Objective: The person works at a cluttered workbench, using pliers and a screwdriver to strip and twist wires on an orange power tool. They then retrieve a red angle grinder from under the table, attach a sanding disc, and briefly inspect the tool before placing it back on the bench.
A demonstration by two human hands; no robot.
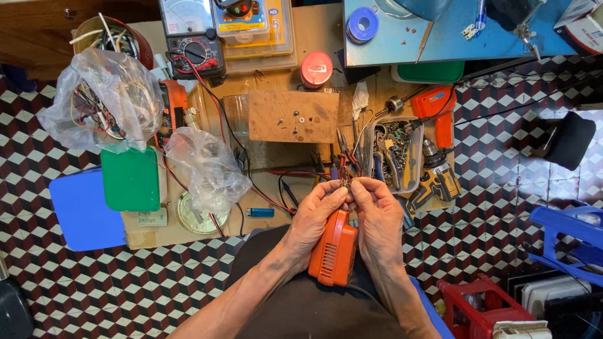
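Orange device (333, 248) on lap | both hands (317, 210) pinch its wires (tips hidden) | lighter (260, 213), plastic bag (207, 166) nr left.

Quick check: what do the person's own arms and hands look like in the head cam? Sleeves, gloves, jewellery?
Both arms are bare to the frame edge, with no sleeves in view. The left hand and right hand are ungloved. No watch, bracelet or wristband shows on either wrist, and no ring can be made out on the fingers. No cables or markings show on the arms.

Your way forward is hemmed: a clear plastic tray of tools (397, 154) at right, black and red wires (286, 188) at left, a bare wooden block (293, 116) beyond.
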